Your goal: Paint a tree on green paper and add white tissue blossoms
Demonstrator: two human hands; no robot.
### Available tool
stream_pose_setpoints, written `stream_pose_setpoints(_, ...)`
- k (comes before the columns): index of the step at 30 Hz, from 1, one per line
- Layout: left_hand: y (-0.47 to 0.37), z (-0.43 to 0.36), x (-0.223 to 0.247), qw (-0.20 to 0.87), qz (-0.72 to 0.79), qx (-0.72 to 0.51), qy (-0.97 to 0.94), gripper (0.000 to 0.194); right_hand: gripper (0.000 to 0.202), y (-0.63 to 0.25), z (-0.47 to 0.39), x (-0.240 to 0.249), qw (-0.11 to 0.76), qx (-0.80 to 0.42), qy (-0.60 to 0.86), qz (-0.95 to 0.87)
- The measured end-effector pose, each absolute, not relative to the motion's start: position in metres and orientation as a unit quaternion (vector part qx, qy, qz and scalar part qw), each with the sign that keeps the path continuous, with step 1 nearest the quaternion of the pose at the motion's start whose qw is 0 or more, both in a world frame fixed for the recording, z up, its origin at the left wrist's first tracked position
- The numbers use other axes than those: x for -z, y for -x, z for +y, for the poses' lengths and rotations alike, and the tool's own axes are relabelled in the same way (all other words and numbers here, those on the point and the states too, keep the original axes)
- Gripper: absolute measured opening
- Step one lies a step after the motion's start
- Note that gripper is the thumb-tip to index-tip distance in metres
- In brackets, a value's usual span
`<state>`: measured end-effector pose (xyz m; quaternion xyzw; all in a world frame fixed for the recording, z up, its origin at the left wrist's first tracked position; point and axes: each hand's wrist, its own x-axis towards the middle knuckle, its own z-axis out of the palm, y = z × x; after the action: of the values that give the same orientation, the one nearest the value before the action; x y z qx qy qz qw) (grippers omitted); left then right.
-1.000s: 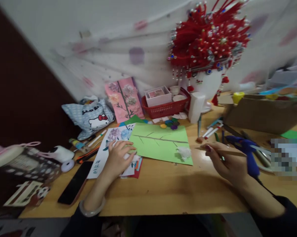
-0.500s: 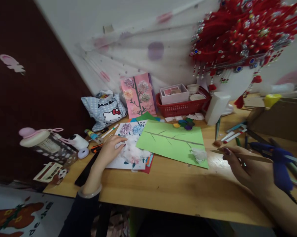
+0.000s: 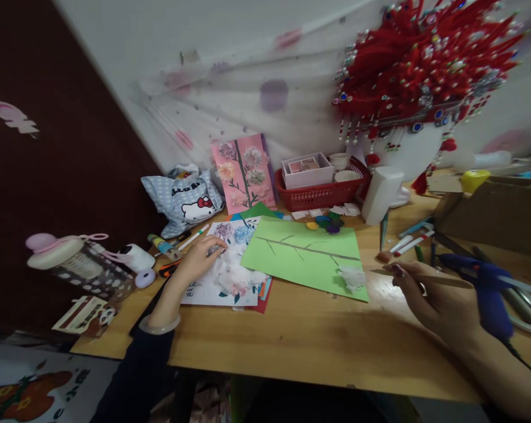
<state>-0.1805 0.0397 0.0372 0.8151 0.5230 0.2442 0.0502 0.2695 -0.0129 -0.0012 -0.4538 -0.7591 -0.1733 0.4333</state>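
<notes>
My left hand (image 3: 201, 258) lies at the left edge of a white fluffy tissue pile (image 3: 239, 270), fingers stretched out and slightly apart. Under the pile is a white sheet with printed purple and blue flowers (image 3: 219, 296). My right hand (image 3: 441, 299) is closed around a slim, brownish pointed tool (image 3: 446, 281), its tip toward the left. Between the hands lies a light green sheet (image 3: 287, 270) with a dark branch drawn across it. A small crumpled white tissue piece (image 3: 352, 278) sits at its lower right corner, left of the tool's tip.
Behind stand a pink flower card (image 3: 234, 202), a red basket (image 3: 309, 200) and a white bottle (image 3: 382, 194). A blue glue gun (image 3: 490, 299) lies beyond my right hand. Brushes (image 3: 413, 242) lie nearby. A bottle (image 3: 82, 264) and cloth bag (image 3: 186, 200) stand left.
The whole view has shifted slightly, so things sit a little further left. My left fingers have moved slightly at the tissue pile. My right hand keeps the pointed tool.
</notes>
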Motion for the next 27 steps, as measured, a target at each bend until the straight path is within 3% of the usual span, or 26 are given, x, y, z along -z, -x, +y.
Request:
stream_pose_setpoints(5, 0.177, 0.044, -0.022, 0.055, 0.527, -0.2, -0.824, 0.02, 0.019, -0.269, -0.015, 0.0, 0.436, 0.142, 0.461, -0.76)
stream_pose_setpoints(15, 0.179, 0.038, -0.035, 0.151, 0.551, -0.288, -0.769, 0.02, 0.013, -0.266, -0.016, -0.006, 0.434, 0.149, 0.44, -0.772)
stream_pose_setpoints(21, 0.173, 0.044, -0.023, 0.093, 0.525, -0.217, -0.818, 0.023, 0.012, -0.268, -0.015, -0.004, 0.434, 0.153, 0.431, -0.776)
stream_pose_setpoints(27, 0.176, 0.046, -0.024, 0.12, 0.557, -0.289, -0.769, 0.022, 0.017, -0.267, -0.016, -0.004, 0.439, 0.127, 0.446, -0.77)
